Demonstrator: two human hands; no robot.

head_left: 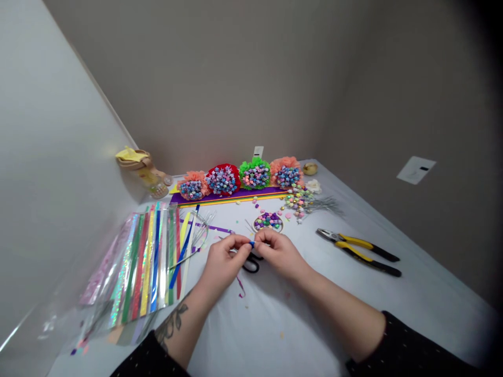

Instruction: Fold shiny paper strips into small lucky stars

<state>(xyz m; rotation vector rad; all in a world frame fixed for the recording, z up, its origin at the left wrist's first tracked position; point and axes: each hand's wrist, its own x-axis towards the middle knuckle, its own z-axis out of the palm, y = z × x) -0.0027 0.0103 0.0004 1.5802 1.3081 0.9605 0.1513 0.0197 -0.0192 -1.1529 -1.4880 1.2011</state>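
Between the fingertips of both hands is a small blue folded paper piece (252, 244), partly covered by the fingers. My left hand (223, 260) pinches it from the left, thumb against forefinger. From the right, my right hand (282, 255) is closed on its other side. Black-handled scissors (251, 269) lie on the table beneath the hands, mostly hidden. Just beyond the fingers stands a small round dish (282, 228) of purple, pink and green paper stars. A curl of magenta strip (241, 288) lies below the left hand.
Clear sleeves of coloured paper strips (143, 262) cover the left side. Yellow-black pliers (361, 251) lie at right. Loose stars (298, 201) and thin wires (324, 205) are at back right. Several star-filled crepe-paper flowers (223, 179) line the back, near a tape roll (133, 158).
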